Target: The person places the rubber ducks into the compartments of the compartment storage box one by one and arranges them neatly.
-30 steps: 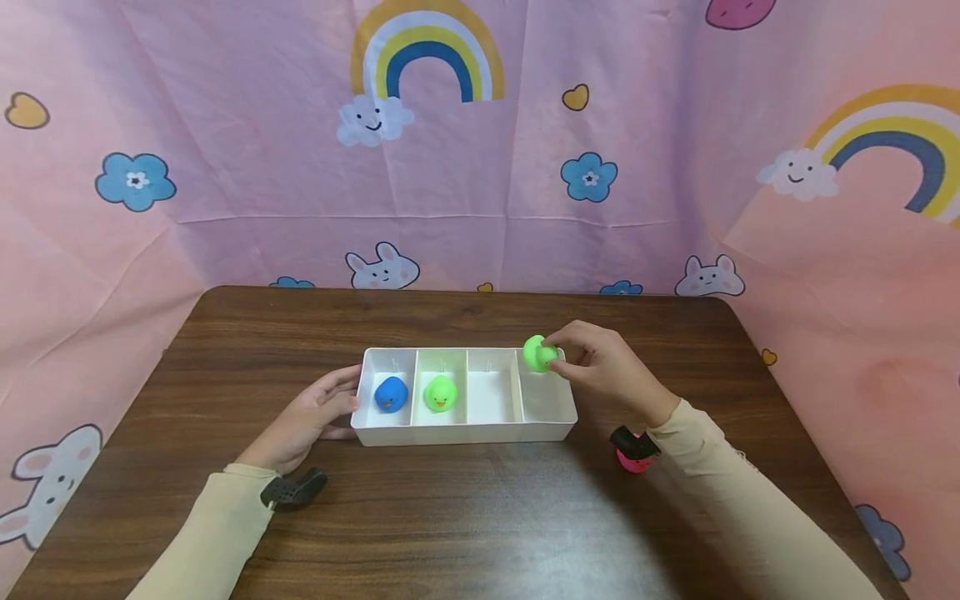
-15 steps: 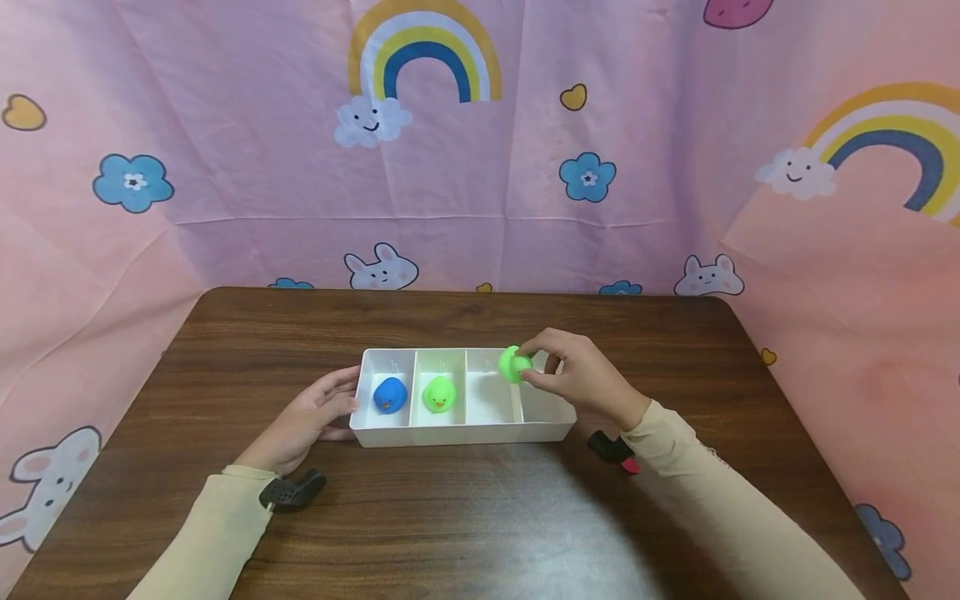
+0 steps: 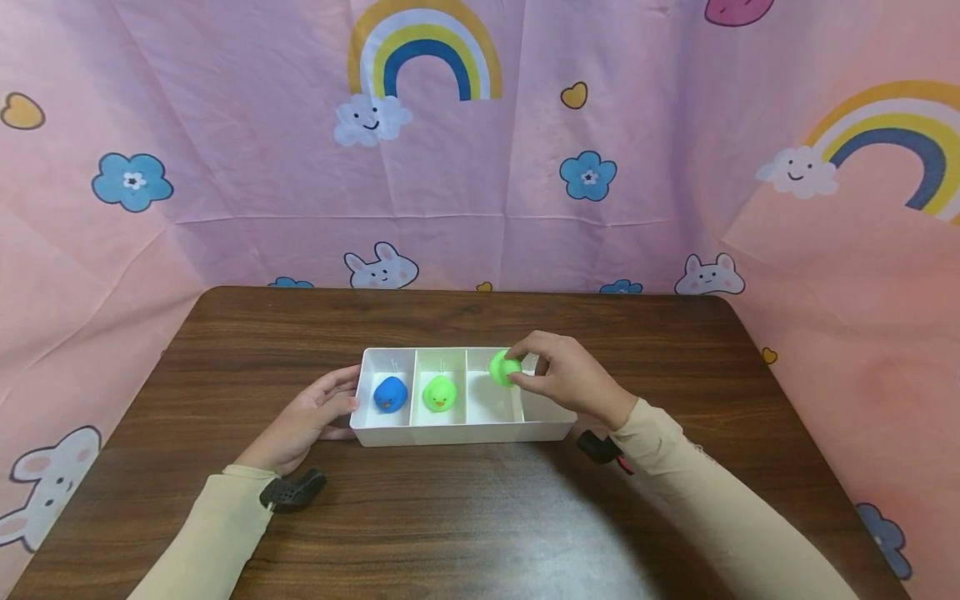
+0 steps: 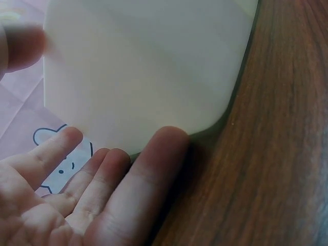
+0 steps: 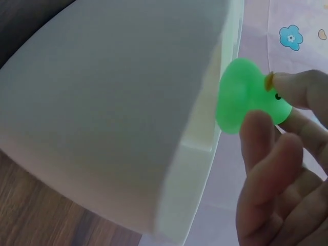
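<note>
In the head view a white tray (image 3: 465, 435) with a row of compartments stands on the table. A blue rubber duck (image 3: 390, 395) sits in its leftmost compartment, a green rubber duck (image 3: 439, 393) in the one beside it. My left hand (image 3: 315, 417) rests against the tray's left end; the left wrist view shows fairly straight fingers (image 4: 154, 179) touching the white wall. Between thumb and fingertips, my right hand (image 3: 566, 375) pinches a second green rubber duck (image 5: 241, 97), held over the back of the third compartment. That duck's orange beak lies by a fingertip in the right wrist view.
A pink object (image 3: 626, 465) lies on the table, mostly hidden behind the right wrist's black camera mount (image 3: 598, 447). The brown wooden table (image 3: 450, 533) ends at a pink patterned cloth (image 3: 465, 183) at the back and sides.
My right hand has carried the pinched green duck leftward and slightly lower, from over the rightmost compartment to over the third. My left hand has stayed at the tray's end.
</note>
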Demonstrator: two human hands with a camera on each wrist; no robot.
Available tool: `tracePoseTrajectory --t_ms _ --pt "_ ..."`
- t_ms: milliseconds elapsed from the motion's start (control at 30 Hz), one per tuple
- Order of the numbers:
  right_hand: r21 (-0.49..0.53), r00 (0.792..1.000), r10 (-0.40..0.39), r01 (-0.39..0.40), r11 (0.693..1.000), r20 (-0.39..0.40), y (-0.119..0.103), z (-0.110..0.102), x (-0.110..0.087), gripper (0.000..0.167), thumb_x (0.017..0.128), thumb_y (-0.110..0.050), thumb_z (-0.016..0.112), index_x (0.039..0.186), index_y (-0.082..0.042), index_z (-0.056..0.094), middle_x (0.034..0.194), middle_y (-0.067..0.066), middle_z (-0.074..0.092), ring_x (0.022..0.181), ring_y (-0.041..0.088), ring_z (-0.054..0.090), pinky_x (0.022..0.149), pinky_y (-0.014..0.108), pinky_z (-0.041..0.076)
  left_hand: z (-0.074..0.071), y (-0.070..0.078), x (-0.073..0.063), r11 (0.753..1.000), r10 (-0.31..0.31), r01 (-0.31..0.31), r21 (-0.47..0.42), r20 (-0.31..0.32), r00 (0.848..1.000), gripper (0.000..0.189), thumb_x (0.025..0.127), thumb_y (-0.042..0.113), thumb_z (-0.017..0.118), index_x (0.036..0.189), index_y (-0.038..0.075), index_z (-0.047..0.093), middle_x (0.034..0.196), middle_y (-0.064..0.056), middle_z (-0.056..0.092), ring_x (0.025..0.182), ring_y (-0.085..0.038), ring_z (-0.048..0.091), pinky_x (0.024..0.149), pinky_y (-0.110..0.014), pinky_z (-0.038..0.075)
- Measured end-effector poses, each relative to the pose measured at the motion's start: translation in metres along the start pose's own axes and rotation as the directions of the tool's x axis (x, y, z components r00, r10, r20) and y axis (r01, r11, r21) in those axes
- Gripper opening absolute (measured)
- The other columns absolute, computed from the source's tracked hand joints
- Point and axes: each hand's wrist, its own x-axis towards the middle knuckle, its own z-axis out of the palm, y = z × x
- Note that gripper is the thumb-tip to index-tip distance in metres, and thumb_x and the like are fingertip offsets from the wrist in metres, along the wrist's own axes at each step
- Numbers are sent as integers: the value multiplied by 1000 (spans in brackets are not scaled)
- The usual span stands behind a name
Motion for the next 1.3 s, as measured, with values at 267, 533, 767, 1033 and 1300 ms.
tracePoseTrajectory --t_ms 267,533,767,1033,1300 --pt "25 999 17 -18 1000 34 0 6 2 20 90 -13 82 109 -13 75 102 -4 72 64 10 58 50 24 48 0 -2 0 1000 13 -13 1 9 1000 68 105 25 60 162 8 26 165 -25 29 142 -50 43 94 -50 59" --pt "23 993 78 -81 996 94 -2 13 6 20 91 -15 81 109 -12 75 100 -2 71 52 8 60 48 26 51 0 -2 -1 1000 12 -12 2 5 1000 68 105 25 60 162 8 27 165 -25 29 143 -51 40 94 -50 59" --pt "-48 986 97 -91 995 133 -2 19 8 20 91 -16 81 110 -12 75 98 -3 71 52 4 61 51 24 53 0 -1 -2 1000 3 -3 3 -6 1000 68 105 27 61 161 8 28 165 -25 30 144 -51 40 94 -51 58" --pt "-167 991 34 -12 986 133 0 26 10 20 91 -19 81 109 -13 76 103 -4 74 60 0 65 89 32 57 1 -1 -2 1000 5 -5 7 -10 1000 68 105 28 61 161 9 29 165 -24 31 143 -50 40 94 -51 58" --pt "-228 993 -5 33 973 120 3 32 13 20 89 -20 83 107 -14 78 104 -5 75 98 14 71 88 31 56 -1 -1 0 1000 8 -8 12 -3 1000 66 105 27 60 161 10 29 165 -23 31 143 -50 41 94 -50 59"
